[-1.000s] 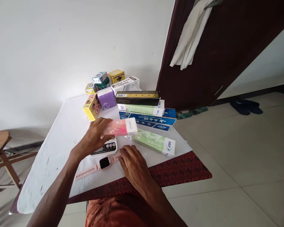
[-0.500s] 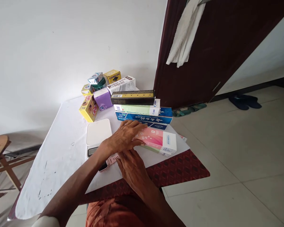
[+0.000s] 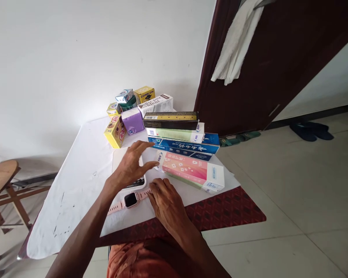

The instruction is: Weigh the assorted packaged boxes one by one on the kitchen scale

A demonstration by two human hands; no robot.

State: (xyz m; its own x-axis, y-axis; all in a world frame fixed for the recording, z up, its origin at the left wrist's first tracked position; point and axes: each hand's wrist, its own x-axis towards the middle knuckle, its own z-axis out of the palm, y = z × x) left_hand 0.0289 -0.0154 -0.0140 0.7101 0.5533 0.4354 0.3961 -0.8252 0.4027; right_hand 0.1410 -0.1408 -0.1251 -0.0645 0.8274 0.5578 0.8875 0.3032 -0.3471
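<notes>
My left hand [image 3: 132,165] is open, thumb and fingers spread, above a white digital scale [image 3: 115,161] and hiding much of it. Its thumb points at the near end of a pink and white toothpaste box [image 3: 188,168], with a small gap that is hard to judge. A smartwatch [image 3: 130,200] with a pink strap lies at the scale's near edge, its dark face up. The end of its strap is pinched by my right hand [image 3: 167,202], which rests on the white tablecloth with fingers together.
Past the pink box, blue toothpaste boxes [image 3: 188,143], a pale green box [image 3: 174,134] and a black-and-gold box [image 3: 171,122] are grouped closely. Purple [image 3: 132,121] and yellow [image 3: 114,133] cartons stand at the back left. A wooden stool [image 3: 2,173] is left of the table.
My left hand has lifted off the pink toothpaste box and drawn back left over the scale, its fingers opening. More of the smartwatch shows now. The whole view has shifted slightly.
</notes>
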